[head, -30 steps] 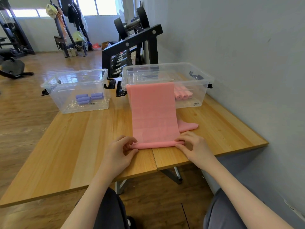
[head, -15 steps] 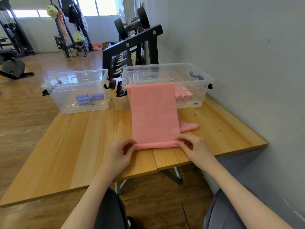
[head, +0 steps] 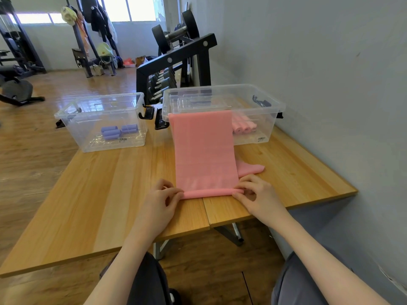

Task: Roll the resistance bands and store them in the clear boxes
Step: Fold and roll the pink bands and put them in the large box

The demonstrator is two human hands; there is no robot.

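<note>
Hands [head: 161, 200] pinching pink band's [head: 203, 150] rolled edge

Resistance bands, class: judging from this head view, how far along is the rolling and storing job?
Done: purple rolls lie in the left clear box and pink rolls in the right clear box. In hand: left hand and right hand pinch the near rolled edge of the pink band, mostly unrolled. Left: finish rolling and box it.
</note>
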